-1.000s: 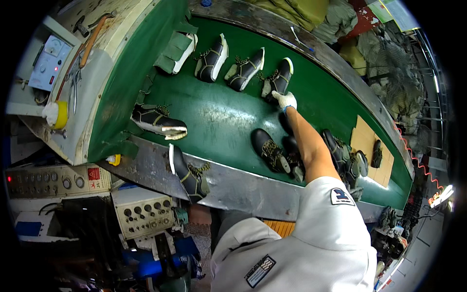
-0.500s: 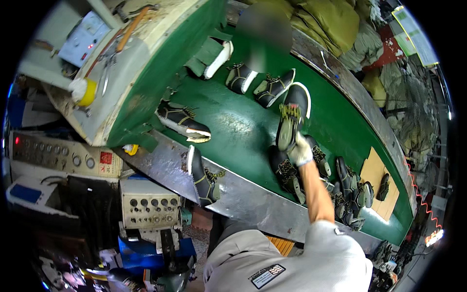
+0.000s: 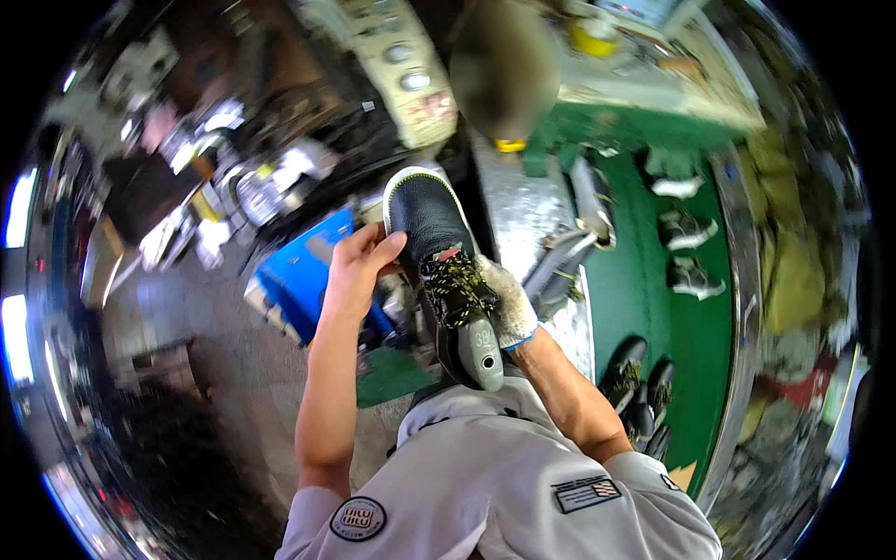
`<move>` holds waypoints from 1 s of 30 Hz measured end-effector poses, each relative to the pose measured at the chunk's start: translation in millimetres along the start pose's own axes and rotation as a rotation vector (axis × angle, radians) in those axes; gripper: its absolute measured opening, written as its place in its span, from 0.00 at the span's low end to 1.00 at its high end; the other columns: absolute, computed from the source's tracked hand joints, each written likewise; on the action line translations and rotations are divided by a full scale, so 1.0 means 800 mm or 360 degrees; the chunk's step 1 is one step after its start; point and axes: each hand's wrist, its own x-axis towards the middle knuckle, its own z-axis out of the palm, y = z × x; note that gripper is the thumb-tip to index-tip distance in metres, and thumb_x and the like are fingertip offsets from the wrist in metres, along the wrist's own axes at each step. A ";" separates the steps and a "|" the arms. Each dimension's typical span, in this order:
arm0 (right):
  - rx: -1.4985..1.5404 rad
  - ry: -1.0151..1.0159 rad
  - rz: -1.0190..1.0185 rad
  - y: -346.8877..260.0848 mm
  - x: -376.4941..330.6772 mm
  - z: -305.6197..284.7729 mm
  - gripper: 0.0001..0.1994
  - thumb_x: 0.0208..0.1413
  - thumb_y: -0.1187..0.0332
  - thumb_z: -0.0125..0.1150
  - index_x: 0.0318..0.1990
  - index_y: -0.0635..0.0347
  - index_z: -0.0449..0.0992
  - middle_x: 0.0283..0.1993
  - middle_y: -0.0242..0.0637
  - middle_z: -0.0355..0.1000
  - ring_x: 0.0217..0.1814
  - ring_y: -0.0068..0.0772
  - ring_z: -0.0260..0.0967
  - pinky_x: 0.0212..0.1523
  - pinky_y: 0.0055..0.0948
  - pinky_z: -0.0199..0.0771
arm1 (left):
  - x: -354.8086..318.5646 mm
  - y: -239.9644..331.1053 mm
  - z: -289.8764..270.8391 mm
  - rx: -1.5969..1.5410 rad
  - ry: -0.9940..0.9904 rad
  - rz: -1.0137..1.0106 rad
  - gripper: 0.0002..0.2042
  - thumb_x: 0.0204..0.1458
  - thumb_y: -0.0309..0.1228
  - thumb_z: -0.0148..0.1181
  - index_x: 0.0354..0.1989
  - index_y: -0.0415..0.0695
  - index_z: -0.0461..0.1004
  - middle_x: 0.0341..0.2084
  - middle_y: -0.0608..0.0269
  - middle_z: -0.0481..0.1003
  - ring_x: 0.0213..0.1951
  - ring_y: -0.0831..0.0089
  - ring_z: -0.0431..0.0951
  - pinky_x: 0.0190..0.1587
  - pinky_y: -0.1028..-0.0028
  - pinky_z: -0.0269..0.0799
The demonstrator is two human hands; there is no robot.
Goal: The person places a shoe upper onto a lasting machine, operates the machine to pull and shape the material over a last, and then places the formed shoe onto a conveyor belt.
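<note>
A black leather work shoe point(image 3: 427, 217) with a pale sole edge and black-and-yellow laces is held up in front of my body, toe pointing away. A grey shoe last point(image 3: 483, 347) with a round hole fills its opening. My left hand point(image 3: 359, 264), bare, grips the left side near the toe, its thumb on the upper; some fingers are hidden behind. My right hand point(image 3: 507, 303), in a whitish knit glove, clasps the right side beside the laces.
On the right, a green bench point(image 3: 658, 299) with a metal edge carries several more shoes point(image 3: 689, 277). A blue machine part point(image 3: 303, 271) lies beyond my left forearm. Ahead stand a control panel with dials point(image 3: 411, 79) and a tool shelf point(image 3: 616, 79). A blurred round shape point(image 3: 504, 70) hangs at the top.
My right hand has brought the shoe from over the bench to in front of my body. My left hand has come into view and onto the shoe. The view has swung left.
</note>
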 end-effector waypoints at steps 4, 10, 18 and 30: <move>-0.0303 -0.0162 0.0102 0.052 0.048 0.080 0.22 0.65 0.63 0.58 0.62 0.66 0.68 0.52 0.39 0.77 0.50 0.30 0.77 0.52 0.31 0.78 | -0.021 -0.019 -0.118 -0.0277 0.0352 -0.0132 0.15 0.56 0.34 0.69 0.43 0.34 0.80 0.29 0.62 0.81 0.27 0.76 0.80 0.32 0.75 0.79; -0.0430 -0.0219 0.0278 0.119 0.111 0.131 0.20 0.66 0.62 0.58 0.59 0.64 0.71 0.50 0.37 0.77 0.47 0.28 0.77 0.49 0.30 0.79 | -0.032 -0.053 -0.214 -0.0687 0.0700 0.0024 0.12 0.55 0.32 0.68 0.42 0.37 0.80 0.33 0.62 0.82 0.29 0.77 0.81 0.33 0.78 0.78; -0.0408 -0.0263 0.0258 0.148 0.149 0.152 0.26 0.66 0.59 0.58 0.66 0.63 0.65 0.54 0.38 0.76 0.49 0.29 0.77 0.51 0.31 0.81 | -0.027 -0.033 -0.259 -0.0489 0.0956 0.0195 0.06 0.50 0.22 0.64 0.36 0.34 0.82 0.30 0.63 0.81 0.29 0.79 0.77 0.32 0.80 0.71; -0.0361 -0.0180 0.0180 0.183 0.175 0.170 0.26 0.68 0.61 0.56 0.69 0.60 0.63 0.58 0.35 0.74 0.54 0.28 0.74 0.56 0.31 0.77 | 0.031 -0.045 -0.258 0.0327 0.1901 0.0661 0.20 0.67 0.35 0.50 0.28 0.32 0.78 0.19 0.61 0.74 0.22 0.74 0.66 0.26 0.67 0.62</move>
